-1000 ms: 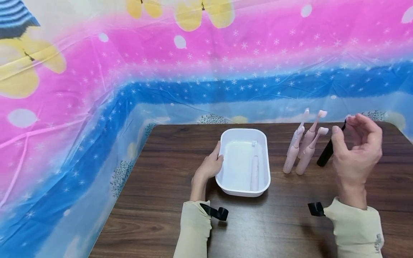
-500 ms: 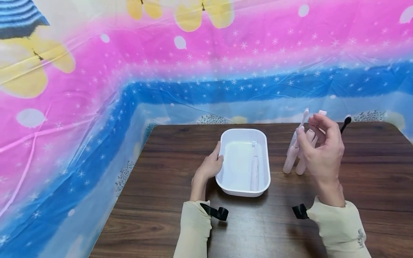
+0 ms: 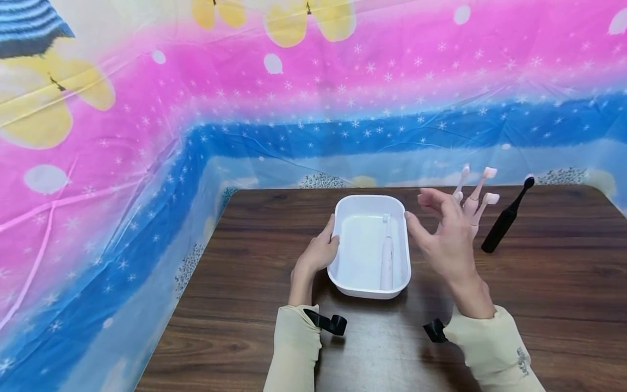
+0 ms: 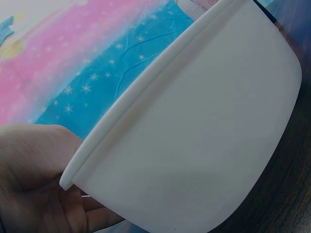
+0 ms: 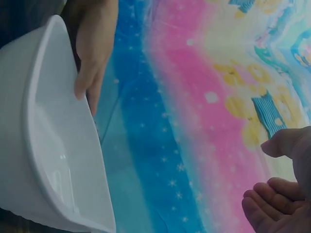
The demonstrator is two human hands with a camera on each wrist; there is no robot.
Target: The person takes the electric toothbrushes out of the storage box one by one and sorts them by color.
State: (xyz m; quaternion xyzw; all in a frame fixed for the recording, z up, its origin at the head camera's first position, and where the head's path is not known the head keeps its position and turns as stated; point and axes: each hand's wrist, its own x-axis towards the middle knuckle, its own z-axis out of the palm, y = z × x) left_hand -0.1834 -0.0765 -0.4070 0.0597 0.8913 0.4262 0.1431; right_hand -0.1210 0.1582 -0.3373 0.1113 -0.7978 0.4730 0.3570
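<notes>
My left hand point(image 3: 318, 253) grips the left side of a white plastic tub point(image 3: 369, 294), its thumb over the rim. One pale electric toothbrush point(image 3: 386, 261) lies inside, along the tub's right side. My right hand point(image 3: 450, 242) is raised between the tub and a group of pink electric toothbrushes point(image 3: 471, 206), fingers loosely bent with nothing in them. Its thumb tip overlaps the tub's right rim in the head view; in the right wrist view the hand point(image 5: 286, 194) is apart from the tub. Several pink toothbrushes stand upright, their handles mostly hidden behind this hand.
A black electric toothbrush point(image 3: 501, 226) stands on the right of the pink ones. Everything is on a dark wooden table point(image 3: 235, 305), with a patterned pink and blue cloth point(image 3: 303, 130) hanging behind its back edge.
My right hand has moved left from beside the black toothbrush, past the pink ones, toward the tub, uncovering the black toothbrush. The left hand and tub have stayed put.
</notes>
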